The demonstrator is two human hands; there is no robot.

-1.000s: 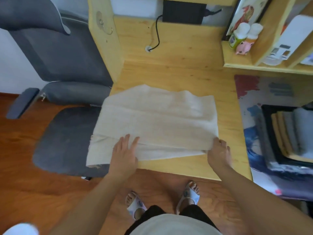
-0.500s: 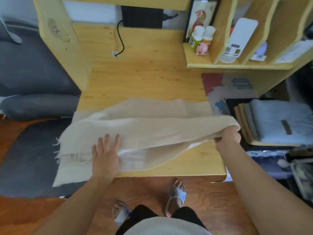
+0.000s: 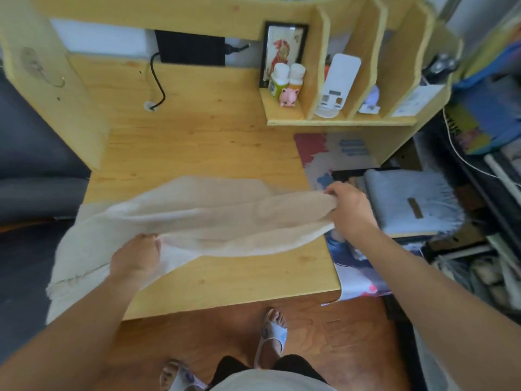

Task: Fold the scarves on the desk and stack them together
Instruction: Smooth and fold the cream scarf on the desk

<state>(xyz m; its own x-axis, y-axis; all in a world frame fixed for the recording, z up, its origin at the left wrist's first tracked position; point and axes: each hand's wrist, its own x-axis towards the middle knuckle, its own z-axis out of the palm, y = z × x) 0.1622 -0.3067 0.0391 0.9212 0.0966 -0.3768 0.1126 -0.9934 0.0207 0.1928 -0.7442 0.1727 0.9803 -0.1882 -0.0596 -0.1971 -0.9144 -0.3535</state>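
Observation:
A cream scarf [image 3: 203, 218] lies stretched across the wooden desk [image 3: 197, 142], its fringed left end hanging over the desk's left edge. My right hand [image 3: 349, 207] grips the scarf's right end and holds it lifted above the desk. My left hand [image 3: 136, 256] has curled fingers gripping a fold of the scarf near its left part. To the right, a folded light blue scarf [image 3: 408, 198] with a dark label tops a stack of folded scarves beside my right hand.
A colourful mat [image 3: 338, 150] covers the desk's right side under the stack. Shelves at the back hold two bottles [image 3: 286, 79], a pink figure, a framed picture and a white device [image 3: 339, 83]. A black cable [image 3: 156, 80] runs into the desk. A grey chair [image 3: 28, 193] stands left.
My right hand has lifted the scarf's right end up and further right toward the stack. My left hand went from lying flat on the scarf to gripping it. The view shifted right.

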